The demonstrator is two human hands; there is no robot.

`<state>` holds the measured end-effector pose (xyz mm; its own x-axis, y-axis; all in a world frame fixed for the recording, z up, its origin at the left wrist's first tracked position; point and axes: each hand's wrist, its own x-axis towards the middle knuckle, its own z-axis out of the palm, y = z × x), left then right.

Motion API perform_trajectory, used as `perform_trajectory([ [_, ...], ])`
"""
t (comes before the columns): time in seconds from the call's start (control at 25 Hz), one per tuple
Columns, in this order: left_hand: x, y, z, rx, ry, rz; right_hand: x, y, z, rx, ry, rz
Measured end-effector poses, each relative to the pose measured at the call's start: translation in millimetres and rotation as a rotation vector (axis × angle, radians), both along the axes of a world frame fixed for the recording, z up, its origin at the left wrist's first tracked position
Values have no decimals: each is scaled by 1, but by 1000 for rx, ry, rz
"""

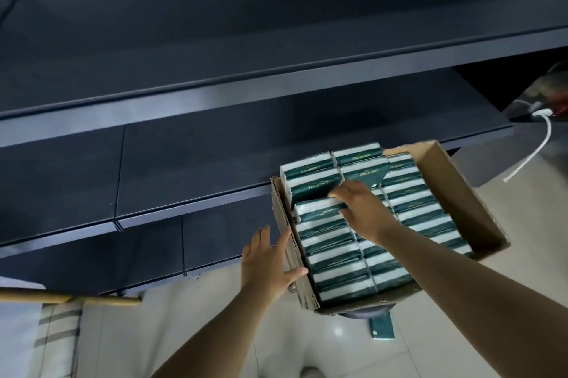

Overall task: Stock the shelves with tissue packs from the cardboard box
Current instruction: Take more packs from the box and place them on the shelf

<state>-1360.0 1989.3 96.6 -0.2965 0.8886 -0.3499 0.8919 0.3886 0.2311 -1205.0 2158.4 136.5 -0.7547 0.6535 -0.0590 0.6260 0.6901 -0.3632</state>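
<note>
Two bare hands work at the cardboard box (455,180), which stands in front of the dark shelves (215,162). The right hand (362,208) reaches into the box, and its grip is narrow: the curled fingers (341,191) pinch the top edge of one tissue pack (319,210), which sits a little raised in the left column. The long axis of this pack runs across the box, left to right, parallel to the shelf edge. The left hand (270,260) is wide, with straight spread fingers against the left wall of the box, holding nothing. Many green and white packs fill the box in rows.
</note>
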Motion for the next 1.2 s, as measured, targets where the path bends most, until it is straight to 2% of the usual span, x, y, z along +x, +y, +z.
perform_trajectory([
  [0.2,-3,6,28,98,44,11,18,-8,38,-53,106,-107],
  [0.48,21,39,107,359,144,-6,62,11,125,26,172,-74],
  [0.68,73,84,178,538,212,11,120,47,204,87,233,9],
  [0.96,175,155,275,761,287,135,221,110,298,181,343,135],
  [1.2,208,212,336,879,395,69,261,161,355,257,410,187],
])
